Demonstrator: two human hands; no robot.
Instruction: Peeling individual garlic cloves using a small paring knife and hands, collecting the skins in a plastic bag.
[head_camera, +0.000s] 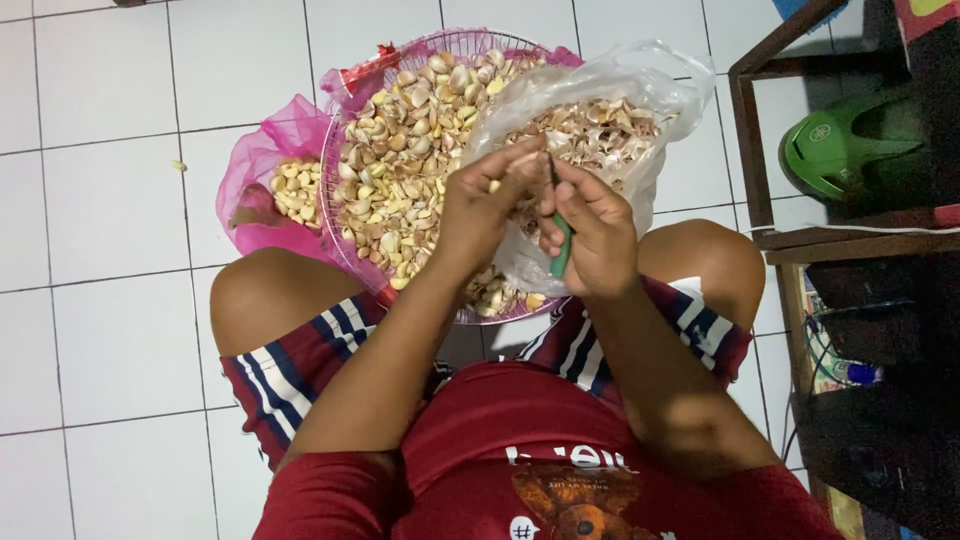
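Landmark: the round pink plastic mesh basket (352, 235) full of unpeeled garlic cloves (400, 160), sitting on the white tiled floor (110, 200).

Nearest the camera, the red T-shirt (520, 440) and striped red, white and navy shorts (290, 375) are filling the bottom edge; the shirt's lower part is being cut off by the frame. Both bare knees are flanking the basket's near rim.

Just over that near rim, the left hand (480, 215) is pinching a single garlic clove (522, 160) between thumb and fingertips; the clove is mostly covered by the fingers, so its state is hard to make out. The right hand (595, 240), touching the left, is clenched on a small green-handled knife (561, 250); the blade is mostly hidden, only a thin dark sliver showing near the clove.

Behind the hands, a clear plastic bag (640, 85) of garlic skins and cloves is lying on the basket's right side, its contents blurred by the film. Left of the basket, a pink mesh sack (265, 165) is holding more cloves. Far right of the basket, dark wooden furniture (760, 150) and a green helmet-like object (840, 150) are sitting in shadow, partly cut off.
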